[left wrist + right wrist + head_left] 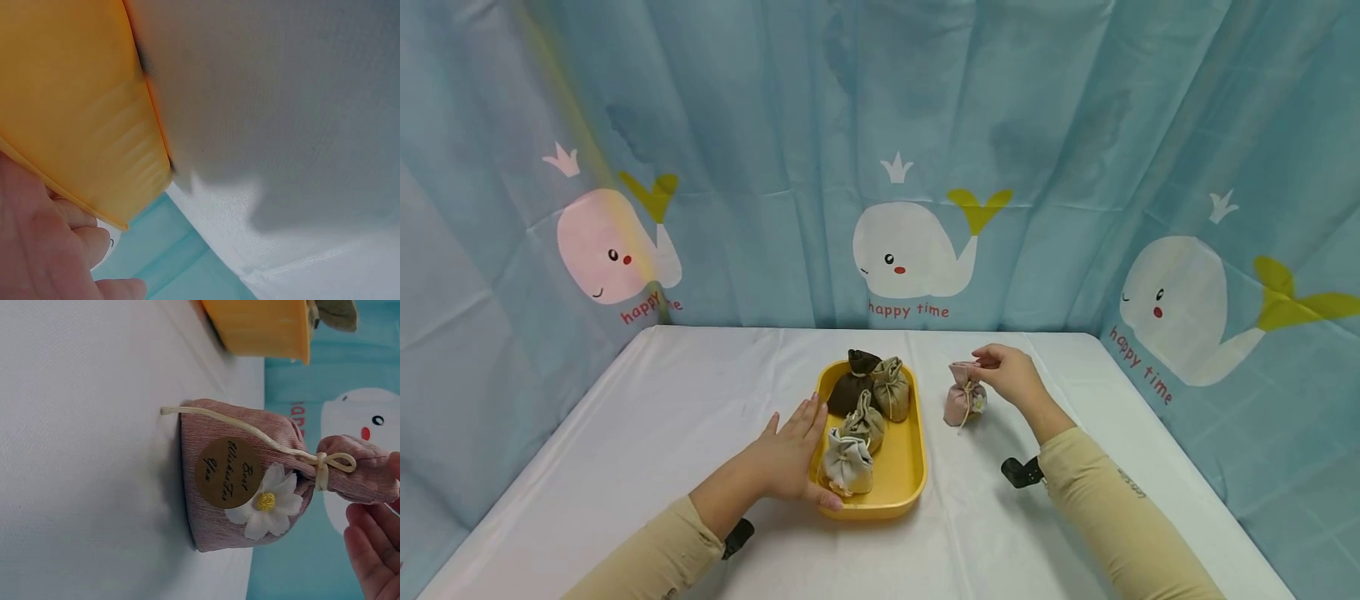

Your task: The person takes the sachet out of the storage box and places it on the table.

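Note:
My right hand (1013,379) pinches the gathered top of a pink drawstring pouch (958,403) to the right of a yellow tray. In the right wrist view the pouch (244,481) shows a cream cord bow, a white fabric flower and a round brown label; its base is close over the white cloth. My left hand (786,458) rests along the left rim of the yellow tray (910,492), fingers straight. Inside the tray stand a dark brown pouch (850,392), two olive-beige pouches (891,390) and a pale grey pouch (847,463), grouped toward its left and back.
A white cloth (700,392) covers the table. Blue curtains (760,167) with printed whales hang behind it and along both sides. Black wrist camera mounts (1021,472) stick out below each forearm.

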`<state>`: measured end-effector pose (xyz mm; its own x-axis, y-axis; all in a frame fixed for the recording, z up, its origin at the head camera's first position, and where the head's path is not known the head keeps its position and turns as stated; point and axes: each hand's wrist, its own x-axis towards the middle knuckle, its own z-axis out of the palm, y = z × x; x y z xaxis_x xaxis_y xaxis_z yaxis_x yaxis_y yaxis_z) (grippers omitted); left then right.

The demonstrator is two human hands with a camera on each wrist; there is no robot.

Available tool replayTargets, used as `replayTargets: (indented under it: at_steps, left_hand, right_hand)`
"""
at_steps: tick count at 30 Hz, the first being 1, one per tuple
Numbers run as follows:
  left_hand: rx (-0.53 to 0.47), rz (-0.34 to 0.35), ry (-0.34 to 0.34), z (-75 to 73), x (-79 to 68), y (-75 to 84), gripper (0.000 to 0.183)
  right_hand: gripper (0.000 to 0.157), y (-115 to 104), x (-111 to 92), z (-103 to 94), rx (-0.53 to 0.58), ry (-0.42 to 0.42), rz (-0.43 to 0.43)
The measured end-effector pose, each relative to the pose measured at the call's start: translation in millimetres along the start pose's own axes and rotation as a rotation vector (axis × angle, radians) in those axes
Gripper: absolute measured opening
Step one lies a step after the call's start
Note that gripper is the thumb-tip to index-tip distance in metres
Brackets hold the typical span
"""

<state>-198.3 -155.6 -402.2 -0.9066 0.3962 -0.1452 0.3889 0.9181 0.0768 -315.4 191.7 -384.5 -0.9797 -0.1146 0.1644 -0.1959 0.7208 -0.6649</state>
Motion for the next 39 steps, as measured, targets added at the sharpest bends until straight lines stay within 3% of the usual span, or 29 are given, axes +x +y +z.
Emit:
replayTargets:
  at_steps: [9,18,31,39]
  left_hand:
    - [0.006,0.01,0.003,0.6,0.5,-0.4,0.138]
    - [-0.018,0.017,0.015,-1.6,-1.7,0.7,0.137]
    - [0.002,0.005,0.004,-1.1,-0.7,0.4,0.138]
    - [-0.004,0.009,0.009,1.1,0.0,-1.3,0.136]
  right_hand:
    - [0.032,-5,-1,-6.6,0.044,0.0,0.006]
    - [0.03,-18,3,-12.1,-0.001,0.025,-0.055]
    - [0.029,-57,1,-11.6,0.117,-0.077,-0.038]
    - [0.028,-74,0,-1.0,0.201,-0.113,-0.099]
